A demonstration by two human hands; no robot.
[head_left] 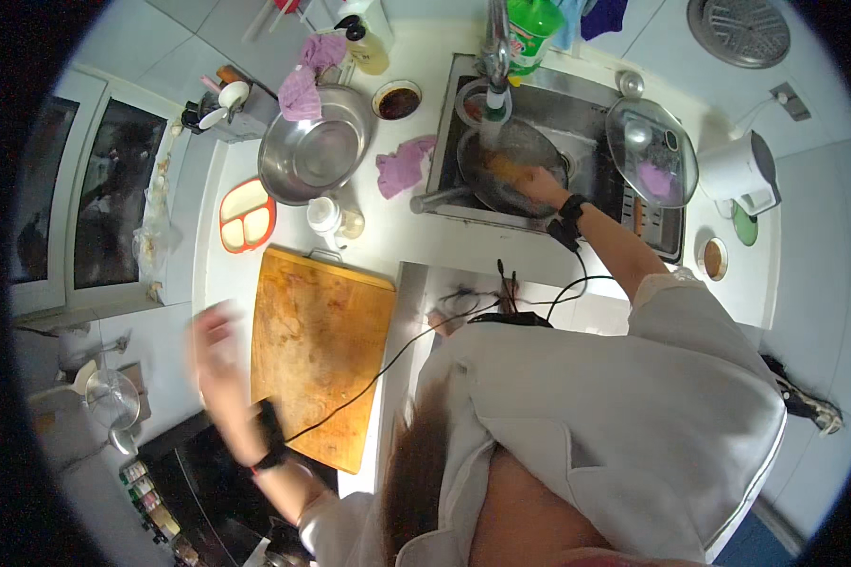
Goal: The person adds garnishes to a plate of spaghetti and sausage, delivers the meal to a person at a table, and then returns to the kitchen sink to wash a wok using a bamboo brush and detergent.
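In the sink [586, 118] a dark frying pan [529, 142] lies with its handle [440, 199] pointing left over the front edge. My right hand [541, 186] reaches into the pan, closed on a blurred yellow-orange sponge-like piece [507, 169]. Water seems to run from the tap [497, 57] into the pan's left side. Away from the sink, my left hand [215, 350] is in the air left of the wooden cutting board [321, 350]. Motion smears its fingers, and I see nothing held in it.
A glass lid [652, 142] leans at the sink's right, near a white kettle [738, 175]. On the left counter stand a steel basin [317, 146], a white-capped jar [326, 217] and a red-rimmed divided plate [247, 215]. A black cable [378, 378] hangs across the board.
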